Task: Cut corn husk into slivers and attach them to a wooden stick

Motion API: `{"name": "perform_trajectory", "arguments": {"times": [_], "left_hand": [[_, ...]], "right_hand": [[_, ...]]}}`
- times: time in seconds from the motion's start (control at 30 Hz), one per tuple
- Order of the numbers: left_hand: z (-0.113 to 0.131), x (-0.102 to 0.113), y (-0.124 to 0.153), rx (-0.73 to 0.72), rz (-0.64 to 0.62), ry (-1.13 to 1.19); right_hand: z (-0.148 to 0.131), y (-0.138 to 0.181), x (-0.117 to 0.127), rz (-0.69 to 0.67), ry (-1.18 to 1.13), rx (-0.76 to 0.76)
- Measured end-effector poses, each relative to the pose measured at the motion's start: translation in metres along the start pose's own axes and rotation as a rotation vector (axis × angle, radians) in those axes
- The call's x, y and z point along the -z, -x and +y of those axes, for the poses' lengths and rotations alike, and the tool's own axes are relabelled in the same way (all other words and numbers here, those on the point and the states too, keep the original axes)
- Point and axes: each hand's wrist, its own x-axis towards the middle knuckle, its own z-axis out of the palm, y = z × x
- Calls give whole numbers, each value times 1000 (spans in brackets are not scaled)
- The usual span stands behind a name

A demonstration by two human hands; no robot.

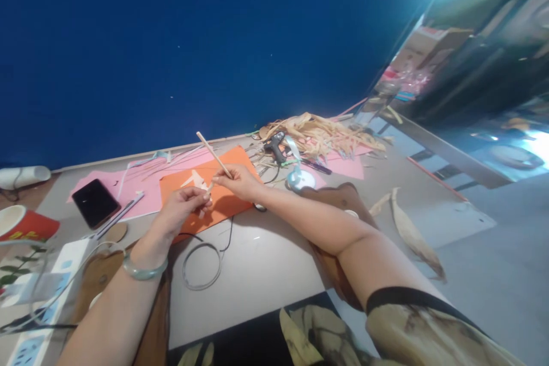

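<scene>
My right hand [240,182] is closed around a thin pale stick [210,148], which slants up and to the left out of the fingers. Facing it, the fingertips of my left hand [182,210] pinch at a small pale piece [209,187] between the two hands; its kind is too small to make out. Both hands are over an orange sheet [238,159]. Beside my left fingers, a white cut shape [194,178] shows against the orange. Under the orange sheet is a pink sheet [148,183].
A black glue gun [277,146] lies by a heap of dried husk strips [313,131], near a ribbon roll [300,178]. Leftward are a phone [95,203], a red paper cup [32,224] and a power strip [64,274]. A cable loop [201,289] lies in front.
</scene>
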Motion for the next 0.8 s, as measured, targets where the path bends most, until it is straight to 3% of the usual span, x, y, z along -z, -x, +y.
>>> {"name": "perform_trajectory", "arguments": {"times": [0.37, 0.53, 0.67, 0.8], "left_hand": [[-4, 3, -2, -59, 17, -14], [-4, 3, -3, -95, 106, 52], [-2, 0, -2, -145, 108, 64], [-1, -2, -3, -175, 122, -19]], "right_hand": [[-2, 0, 3, -20, -122, -96], [1, -2, 2, -3, -37, -153], [5, -1, 0, -79, 149, -159], [4, 4, -2, -259, 290, -90]]}}
